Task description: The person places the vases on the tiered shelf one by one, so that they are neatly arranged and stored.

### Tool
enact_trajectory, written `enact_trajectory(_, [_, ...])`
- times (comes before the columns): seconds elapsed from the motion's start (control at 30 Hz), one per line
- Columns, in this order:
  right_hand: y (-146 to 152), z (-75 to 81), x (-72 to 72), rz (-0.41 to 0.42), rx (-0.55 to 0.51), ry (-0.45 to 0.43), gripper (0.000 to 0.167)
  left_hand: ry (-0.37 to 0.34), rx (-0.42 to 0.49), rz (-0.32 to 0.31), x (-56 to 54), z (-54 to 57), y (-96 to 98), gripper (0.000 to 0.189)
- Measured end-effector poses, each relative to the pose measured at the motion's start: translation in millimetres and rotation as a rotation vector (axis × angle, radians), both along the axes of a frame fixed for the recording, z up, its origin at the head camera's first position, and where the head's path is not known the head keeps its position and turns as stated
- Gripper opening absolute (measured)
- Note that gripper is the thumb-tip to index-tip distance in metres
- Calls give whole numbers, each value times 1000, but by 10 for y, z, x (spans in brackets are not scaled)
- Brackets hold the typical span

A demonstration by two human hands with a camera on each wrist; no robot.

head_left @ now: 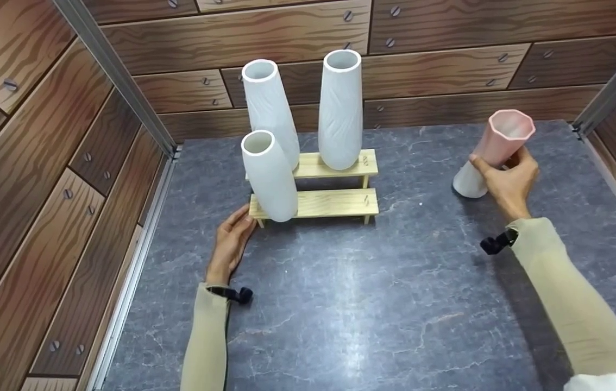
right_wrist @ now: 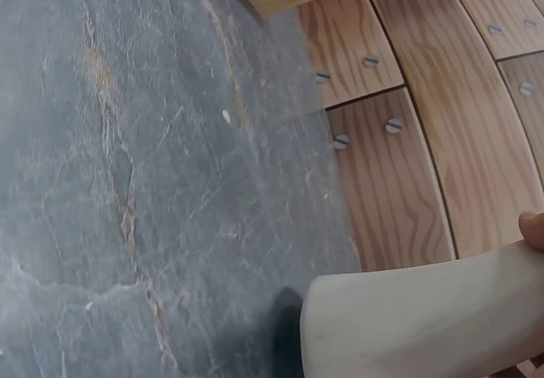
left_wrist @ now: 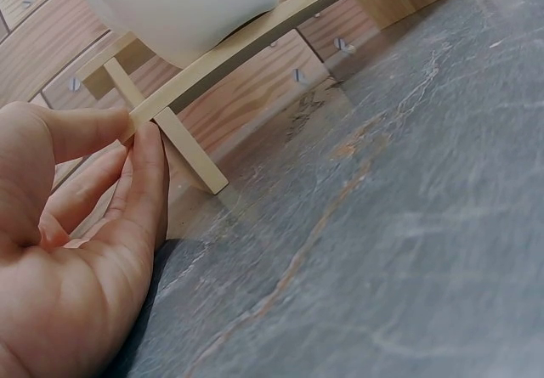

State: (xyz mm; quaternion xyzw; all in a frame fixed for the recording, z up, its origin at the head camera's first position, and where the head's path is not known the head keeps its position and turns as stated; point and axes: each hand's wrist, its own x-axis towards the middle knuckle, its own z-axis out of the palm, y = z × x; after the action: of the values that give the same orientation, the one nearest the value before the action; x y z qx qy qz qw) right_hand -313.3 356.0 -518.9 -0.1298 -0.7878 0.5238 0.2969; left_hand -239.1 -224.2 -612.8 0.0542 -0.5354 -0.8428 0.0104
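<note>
My right hand [head_left: 511, 176] grips a vase [head_left: 505, 142], pink at the top and white below, with a faceted rim. It leans, and its white base [right_wrist: 399, 318] is at or just above the tabletop; contact is unclear. At the left, my left hand [head_left: 230, 239] pinches the end of the front step of a small two-step wooden stand [head_left: 335, 203], thumb and fingertips on the board's corner in the left wrist view. A white vase [head_left: 271, 179] stands on that front step. On the rear step are two taller white vases, one left [head_left: 270, 108] and one right [head_left: 340, 108].
The dark marble-patterned tabletop [head_left: 340, 304] lies under everything. Wood-print panels [head_left: 449, 70] rise behind and at both sides, with a metal post [head_left: 118, 70] at the back left corner. Each wrist wears a black camera strap.
</note>
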Motion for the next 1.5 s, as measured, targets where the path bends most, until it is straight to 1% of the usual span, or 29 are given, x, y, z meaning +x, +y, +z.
enact_trajectory(0.17, [-68, 71, 60, 9, -10, 17, 53, -7, 9, 11, -1, 8, -2, 49])
enact_trajectory(0.43, [-197, 197, 188, 91, -4, 86, 55, -14, 13, 14, -5, 28, -12, 49])
enact_trajectory(0.6, [-285, 269, 254, 112, 3, 92, 55, -22, 6, 12, -7, 39, -14, 50])
enact_trajectory(0.73, [-453, 455, 390, 144, -12, 83, 50, -15, 4, 11, -16, 41, -13, 49])
enact_trajectory(0.87, [-579, 556, 466, 171, -8, 94, 45, -15, 3, 8, -21, 40, -22, 49])
enact_trajectory(0.97, [-649, 586, 494, 183, 13, 108, 44, -19, 7, 3, -22, 54, -26, 49])
enact_trajectory(1.07, [-762, 682, 572, 206, 15, 124, 42, -19, 5, 1, -27, 64, -21, 49])
enact_trajectory(1.27, [-920, 710, 613, 267, -3, 128, 44, -5, 5, 3, -30, 42, -7, 49])
enact_trajectory(1.43, [-1044, 695, 664, 306, -17, 100, 47, -15, 6, 2, -29, 14, 6, 49])
enact_trajectory(1.5, [-1102, 693, 680, 330, -23, 102, 49, -23, 9, 8, -28, 13, 11, 49])
